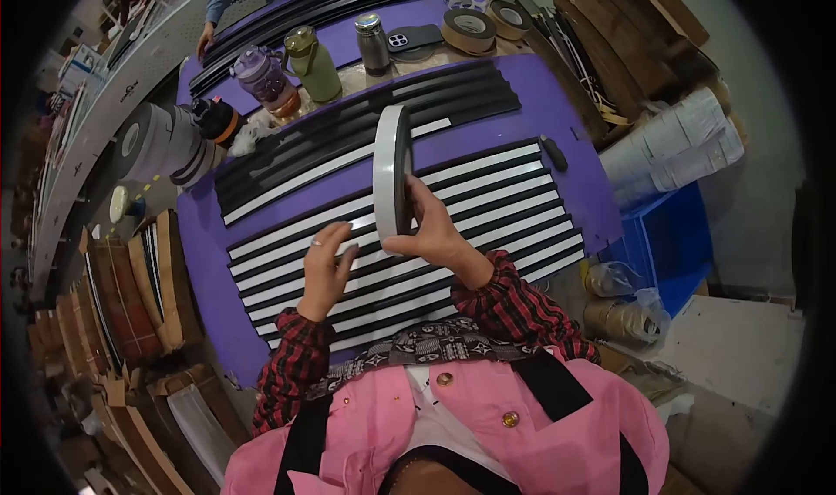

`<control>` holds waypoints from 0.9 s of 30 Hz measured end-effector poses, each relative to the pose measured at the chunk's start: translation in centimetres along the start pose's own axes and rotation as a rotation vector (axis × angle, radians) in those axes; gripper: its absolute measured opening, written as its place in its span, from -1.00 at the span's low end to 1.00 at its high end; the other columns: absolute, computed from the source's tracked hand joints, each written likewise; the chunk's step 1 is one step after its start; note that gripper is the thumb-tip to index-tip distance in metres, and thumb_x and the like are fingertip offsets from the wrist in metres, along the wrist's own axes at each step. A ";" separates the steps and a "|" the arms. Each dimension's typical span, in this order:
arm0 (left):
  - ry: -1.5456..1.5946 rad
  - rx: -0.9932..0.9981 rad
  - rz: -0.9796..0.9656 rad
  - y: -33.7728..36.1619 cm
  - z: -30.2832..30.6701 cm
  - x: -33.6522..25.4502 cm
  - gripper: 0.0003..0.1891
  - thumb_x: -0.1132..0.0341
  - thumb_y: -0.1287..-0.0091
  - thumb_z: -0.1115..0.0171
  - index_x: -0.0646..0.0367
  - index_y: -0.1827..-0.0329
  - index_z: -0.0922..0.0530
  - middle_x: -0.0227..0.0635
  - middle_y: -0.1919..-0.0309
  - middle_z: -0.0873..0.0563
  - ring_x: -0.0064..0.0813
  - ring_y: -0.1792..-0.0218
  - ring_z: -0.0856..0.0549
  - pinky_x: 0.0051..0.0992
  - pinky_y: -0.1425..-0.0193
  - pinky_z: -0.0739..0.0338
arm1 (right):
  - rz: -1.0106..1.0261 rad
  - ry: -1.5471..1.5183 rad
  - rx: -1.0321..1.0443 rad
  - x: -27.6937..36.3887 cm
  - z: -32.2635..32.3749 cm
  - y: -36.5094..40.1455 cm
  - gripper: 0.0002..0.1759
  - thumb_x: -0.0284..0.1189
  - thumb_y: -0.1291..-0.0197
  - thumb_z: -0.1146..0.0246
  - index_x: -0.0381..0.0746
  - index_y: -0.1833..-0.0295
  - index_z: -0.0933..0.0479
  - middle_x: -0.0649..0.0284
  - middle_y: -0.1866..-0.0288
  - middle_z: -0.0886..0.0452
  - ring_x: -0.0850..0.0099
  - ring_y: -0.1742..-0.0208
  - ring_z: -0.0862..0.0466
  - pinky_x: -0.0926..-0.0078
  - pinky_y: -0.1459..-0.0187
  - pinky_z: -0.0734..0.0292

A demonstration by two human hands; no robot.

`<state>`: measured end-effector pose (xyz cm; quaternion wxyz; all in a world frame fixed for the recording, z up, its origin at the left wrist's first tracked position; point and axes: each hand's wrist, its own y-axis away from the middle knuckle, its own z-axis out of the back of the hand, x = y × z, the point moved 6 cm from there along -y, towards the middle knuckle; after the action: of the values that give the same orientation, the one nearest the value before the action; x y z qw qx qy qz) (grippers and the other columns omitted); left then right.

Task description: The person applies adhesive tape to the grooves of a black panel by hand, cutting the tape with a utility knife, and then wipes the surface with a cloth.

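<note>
My right hand (428,229) grips the lower edge of a large roll of white tape (389,173), which stands upright above the table. Just left of the roll is my left hand (327,264), its fingers apart and nothing held, over the strips. Beneath both hands lie several dark strips with white faces (488,225), side by side on the purple table (205,277). Behind them rest more dark strips (305,142), the front one with a white face along most of its length. A small black tool (554,154) lies at the right ends of the strips.
Along the back stand a purple bottle (266,81), a green bottle (313,67), a metal flask (373,44), a phone (414,39) and tape rolls (468,30). Another person's hand (205,40) is at the far left. A blue bin (679,242) stands right of the table.
</note>
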<state>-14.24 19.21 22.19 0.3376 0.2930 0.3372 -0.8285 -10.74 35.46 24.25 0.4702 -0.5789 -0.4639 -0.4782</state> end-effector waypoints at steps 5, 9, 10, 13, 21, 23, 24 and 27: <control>0.513 -0.155 0.213 -3.5 -1.9 -6.4 -0.74 0.37 -0.29 0.03 0.32 0.03 -0.42 -0.28 0.25 -0.56 -0.56 0.27 -0.57 -0.61 0.21 -0.47 | 0.151 0.594 0.061 0.0 5.0 2.9 -0.02 -0.29 0.40 -0.43 -0.46 -0.15 -0.08 -0.07 0.04 -0.37 0.10 0.02 -0.40 0.28 -0.04 -0.28; 0.484 -0.080 0.187 -6.3 -6.3 -10.9 -0.59 0.44 -0.14 -0.16 0.30 -0.07 -0.33 -0.26 0.22 -0.56 -0.54 0.28 -0.57 -0.60 0.26 -0.48 | 0.373 0.805 0.051 0.4 8.3 5.1 -0.07 -0.31 0.44 -0.45 -0.44 -0.09 -0.15 -0.03 0.13 -0.40 0.09 0.10 -0.42 0.27 0.04 -0.29; 0.485 -0.079 0.190 -6.3 -7.3 -11.3 -0.59 0.44 -0.14 -0.16 0.30 -0.07 -0.33 -0.26 0.22 -0.56 -0.54 0.28 -0.57 -0.60 0.26 -0.48 | 0.421 0.870 0.051 0.4 9.1 5.6 -0.09 -0.31 0.44 -0.45 -0.43 -0.08 -0.17 -0.02 0.15 -0.41 0.10 0.10 -0.41 0.28 0.05 -0.29; 0.386 -0.028 0.183 -6.2 -10.0 -12.0 -0.58 0.46 -0.10 -0.19 0.28 -0.05 -0.35 -0.26 0.25 -0.58 -0.56 0.29 -0.56 -0.61 0.24 -0.47 | 0.342 0.816 0.077 1.2 11.4 6.2 -0.16 -0.34 0.39 -0.43 -0.41 -0.06 -0.19 0.01 0.16 -0.41 0.13 0.10 -0.43 0.30 0.07 -0.29; 0.375 0.010 0.123 -1.4 -14.0 -12.9 -0.59 0.54 -0.06 -0.19 0.25 0.01 -0.30 -0.23 0.25 -0.54 -0.45 0.22 -0.58 -0.53 0.12 -0.46 | -0.080 -1.093 -0.180 0.1 14.7 6.4 -0.30 0.06 -0.02 -0.11 -0.27 -0.09 -0.23 0.23 0.00 -0.36 0.36 -0.06 -0.37 0.35 -0.12 -0.25; 0.220 0.217 0.056 -1.3 -14.3 -14.1 -0.63 0.54 -0.07 -0.17 0.27 0.04 -0.35 -0.21 0.21 -0.56 -0.39 0.20 -0.59 -0.49 0.15 -0.49 | -0.033 -0.857 -0.214 0.4 15.2 6.8 -0.39 -0.05 0.01 -0.22 -0.24 -0.02 -0.27 0.27 0.15 -0.45 0.43 0.11 -0.46 0.45 0.01 -0.37; 0.210 0.207 0.025 -1.3 -13.5 -13.8 -0.67 0.53 -0.08 -0.16 0.29 0.06 -0.38 -0.22 0.22 -0.56 -0.41 0.21 -0.59 -0.51 0.16 -0.49 | -0.021 -0.850 -0.216 0.5 15.3 6.9 -0.39 -0.05 0.01 -0.22 -0.24 -0.02 -0.27 0.27 0.15 -0.45 0.43 0.11 -0.46 0.45 0.01 -0.37; 0.590 0.049 0.355 -1.0 -10.6 -12.4 -0.79 0.43 -0.22 -0.06 0.33 0.12 -0.45 -0.34 0.37 -0.58 -0.61 0.35 -0.58 -0.64 0.26 -0.48 | 0.157 -0.044 -0.313 2.0 14.6 7.7 -0.41 -0.26 0.11 -0.37 -0.34 0.06 -0.27 0.20 0.24 -0.51 0.43 0.22 -0.53 0.51 0.16 -0.44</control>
<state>-4.86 32.23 25.04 0.3573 0.5821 0.3439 -0.6444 -1.23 49.04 23.97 0.4000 -0.6899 -0.3473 -0.4934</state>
